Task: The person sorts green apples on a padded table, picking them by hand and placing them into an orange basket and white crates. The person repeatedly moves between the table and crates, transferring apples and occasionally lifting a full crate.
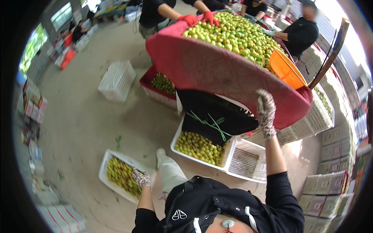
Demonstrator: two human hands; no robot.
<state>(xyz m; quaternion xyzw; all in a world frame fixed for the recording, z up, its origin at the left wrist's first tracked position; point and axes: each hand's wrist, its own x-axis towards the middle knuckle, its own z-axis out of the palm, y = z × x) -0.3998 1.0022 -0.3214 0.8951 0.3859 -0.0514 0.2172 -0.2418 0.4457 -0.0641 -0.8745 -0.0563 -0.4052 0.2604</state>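
Observation:
My left hand [142,177], in a leopard-print glove, is low at the right side of a white plastic crate [102,174] on the floor. Small yellow-green and reddish fruit, looking like jujubes [121,175], fill that crate. Whether any fruit is in the hand is hidden. My right hand [265,112], gloved alike, is raised against the red cloth side [230,78] of a sorting table; its grip is unclear. Heaped on the table are green fruit [242,40]. Beneath its black cloth chute [215,116], tied with green string, stands a white crate of fruit [201,148].
An empty white crate [246,160] adjoins the chute's crate. An orange basket [287,68] leans on the table's corner near a wooden post [332,54]. Another person's red-gloved hands [189,19] touch the fruit; more people stand behind. Stacked boxes [326,183] line the right.

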